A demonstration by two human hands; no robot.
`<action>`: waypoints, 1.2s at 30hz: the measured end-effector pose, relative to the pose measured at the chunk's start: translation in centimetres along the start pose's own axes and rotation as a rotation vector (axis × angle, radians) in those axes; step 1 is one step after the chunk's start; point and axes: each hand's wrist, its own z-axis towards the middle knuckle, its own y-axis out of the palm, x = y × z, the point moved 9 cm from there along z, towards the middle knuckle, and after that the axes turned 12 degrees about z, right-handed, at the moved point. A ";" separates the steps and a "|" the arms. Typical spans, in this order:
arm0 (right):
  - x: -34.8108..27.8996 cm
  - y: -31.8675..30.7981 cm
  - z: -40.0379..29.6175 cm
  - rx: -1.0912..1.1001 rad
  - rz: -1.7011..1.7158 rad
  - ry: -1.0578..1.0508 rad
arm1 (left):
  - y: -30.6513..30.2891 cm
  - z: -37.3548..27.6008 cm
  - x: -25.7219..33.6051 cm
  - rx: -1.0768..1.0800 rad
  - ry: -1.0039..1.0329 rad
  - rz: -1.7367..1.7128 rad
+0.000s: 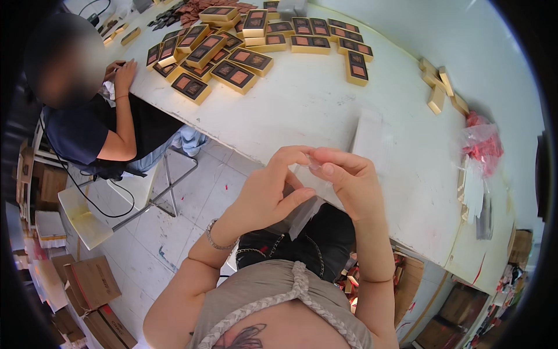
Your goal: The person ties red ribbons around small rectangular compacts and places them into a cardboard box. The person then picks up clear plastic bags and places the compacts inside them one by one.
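My left hand and my right hand meet fingertip to fingertip above the table's near edge. Both pinch a piece of clear plastic, which looks like a thin sleeve or film. Part of it droops below my left palm, over my lap; its exact shape is blurred and partly hidden by the fingers. On the table just beyond my right hand lies a pale, blurred stack, perhaps of clear plastic. Gold-edged boxes with dark and copper square inserts lie in a heap farther off.
Another person sits at the left on a folding chair. Plain gold boxes and a red plastic bag rest along the table's right side. Cardboard cartons stand on the floor at lower left.
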 end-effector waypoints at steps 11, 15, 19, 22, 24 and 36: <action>2.3 8.3 3.4 -0.259 -0.409 -0.205 | -7.5 -1.8 -5.5 0.246 -0.126 -0.126; 4.6 9.3 4.9 -0.276 -0.620 -0.283 | -8.9 -2.0 -7.5 0.260 -0.111 -0.106; 5.1 10.1 9.7 -0.323 -0.631 0.099 | -12.8 -1.3 -10.4 0.190 -0.244 -0.193; -2.3 11.0 19.9 -0.064 -0.994 -0.473 | -20.8 2.4 -10.9 0.441 -0.076 -0.335; -4.3 9.9 27.9 0.244 -1.260 -0.556 | -24.8 3.2 -12.5 0.661 -0.108 -0.206; -1.4 5.9 31.6 0.390 -1.567 -0.577 | -23.3 -1.2 -14.8 0.782 -0.237 -0.094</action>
